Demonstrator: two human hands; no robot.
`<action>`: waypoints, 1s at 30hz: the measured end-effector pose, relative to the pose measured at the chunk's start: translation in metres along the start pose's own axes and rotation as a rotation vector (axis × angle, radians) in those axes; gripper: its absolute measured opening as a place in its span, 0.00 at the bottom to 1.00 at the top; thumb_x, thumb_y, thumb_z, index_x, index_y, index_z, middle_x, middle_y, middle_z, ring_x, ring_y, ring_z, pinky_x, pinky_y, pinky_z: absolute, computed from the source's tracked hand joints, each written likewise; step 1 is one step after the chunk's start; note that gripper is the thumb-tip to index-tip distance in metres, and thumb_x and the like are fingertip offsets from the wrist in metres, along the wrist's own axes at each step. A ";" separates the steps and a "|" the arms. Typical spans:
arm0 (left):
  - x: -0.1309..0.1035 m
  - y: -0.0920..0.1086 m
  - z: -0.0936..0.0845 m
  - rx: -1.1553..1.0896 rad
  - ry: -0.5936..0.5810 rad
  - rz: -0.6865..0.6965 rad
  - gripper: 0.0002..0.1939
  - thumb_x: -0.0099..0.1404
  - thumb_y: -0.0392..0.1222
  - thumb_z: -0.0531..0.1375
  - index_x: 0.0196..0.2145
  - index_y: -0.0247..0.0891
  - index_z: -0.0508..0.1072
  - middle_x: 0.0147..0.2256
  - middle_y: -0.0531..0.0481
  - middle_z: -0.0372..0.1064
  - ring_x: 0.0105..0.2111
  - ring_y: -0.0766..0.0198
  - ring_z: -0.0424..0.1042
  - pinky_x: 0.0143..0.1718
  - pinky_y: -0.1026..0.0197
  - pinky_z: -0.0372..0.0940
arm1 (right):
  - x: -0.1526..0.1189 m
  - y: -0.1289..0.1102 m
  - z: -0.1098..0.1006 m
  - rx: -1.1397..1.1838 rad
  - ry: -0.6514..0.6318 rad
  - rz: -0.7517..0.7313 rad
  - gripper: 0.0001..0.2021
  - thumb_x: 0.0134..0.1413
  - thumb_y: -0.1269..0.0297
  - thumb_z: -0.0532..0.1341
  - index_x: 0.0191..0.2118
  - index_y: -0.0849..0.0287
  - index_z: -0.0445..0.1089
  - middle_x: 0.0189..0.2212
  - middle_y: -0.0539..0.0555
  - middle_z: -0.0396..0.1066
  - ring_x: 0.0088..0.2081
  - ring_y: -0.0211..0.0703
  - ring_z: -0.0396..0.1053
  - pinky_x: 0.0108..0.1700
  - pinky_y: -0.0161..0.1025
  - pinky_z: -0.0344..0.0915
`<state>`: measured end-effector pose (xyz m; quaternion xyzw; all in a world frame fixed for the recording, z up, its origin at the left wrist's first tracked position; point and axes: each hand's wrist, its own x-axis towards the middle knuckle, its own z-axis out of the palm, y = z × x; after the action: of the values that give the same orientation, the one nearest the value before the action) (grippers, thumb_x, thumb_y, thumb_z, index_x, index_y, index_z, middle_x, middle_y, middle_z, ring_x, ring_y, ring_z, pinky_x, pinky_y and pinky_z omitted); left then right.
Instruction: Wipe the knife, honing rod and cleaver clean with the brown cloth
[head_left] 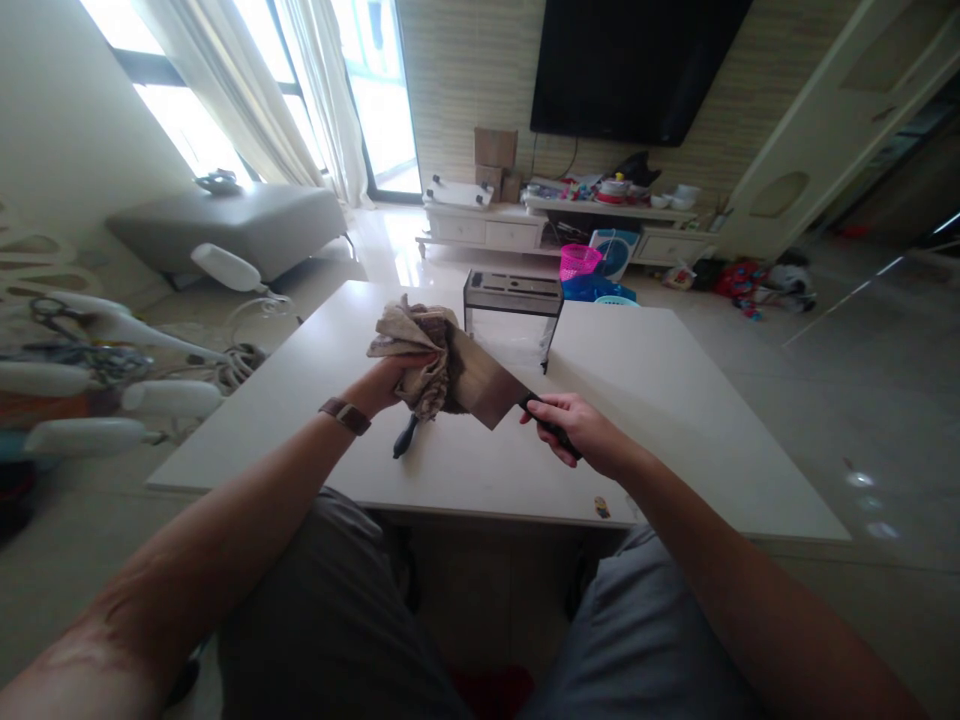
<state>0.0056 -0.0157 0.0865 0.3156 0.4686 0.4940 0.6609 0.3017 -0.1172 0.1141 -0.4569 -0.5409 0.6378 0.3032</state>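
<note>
My right hand (574, 430) is closed around the black handle of a cleaver (491, 382), whose broad metal blade points up and to the left. A crumpled brown-grey cloth (416, 345) is gripped in my left hand (397, 378) and touches the far end of the blade, covering part of it. Most of my left fingers are hidden by the cloth. Below the cloth, a dark handle (405, 438) of another tool lies on the white table (637, 400); its other end is hidden. Beyond the blade stands a knife block (514, 315) with a slotted dark top and clear sides.
A small sticker (602, 507) is near the table's front edge. Left of the table are white lamp-like parts (172, 397) and coiled cable (240, 368). Behind it stand a pink basket (580, 262), a low cabinet (480, 228) and a grey bench (232, 230).
</note>
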 end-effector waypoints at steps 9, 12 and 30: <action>0.002 0.009 0.000 -0.147 -0.027 0.158 0.08 0.63 0.29 0.63 0.41 0.33 0.77 0.34 0.48 0.80 0.37 0.56 0.80 0.44 0.56 0.76 | 0.000 -0.003 0.000 0.044 0.050 -0.031 0.21 0.55 0.45 0.66 0.37 0.61 0.71 0.17 0.42 0.60 0.10 0.29 0.53 0.12 0.30 0.46; 0.004 0.006 -0.001 -0.206 -0.052 0.175 0.09 0.64 0.31 0.62 0.42 0.34 0.77 0.35 0.49 0.80 0.38 0.56 0.80 0.46 0.56 0.76 | -0.001 -0.003 0.002 0.063 0.070 -0.052 0.20 0.55 0.45 0.66 0.36 0.61 0.70 0.16 0.42 0.59 0.10 0.29 0.53 0.12 0.30 0.46; -0.009 -0.008 0.033 -0.293 -0.059 0.142 0.05 0.63 0.33 0.63 0.38 0.37 0.76 0.33 0.48 0.79 0.38 0.55 0.81 0.46 0.54 0.77 | 0.008 0.007 0.027 0.118 0.102 -0.079 0.21 0.55 0.43 0.65 0.36 0.60 0.69 0.17 0.41 0.60 0.11 0.30 0.55 0.13 0.30 0.50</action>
<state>0.0388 -0.0247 0.0944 0.2624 0.3486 0.5932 0.6766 0.2751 -0.1232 0.1054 -0.4486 -0.5038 0.6320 0.3815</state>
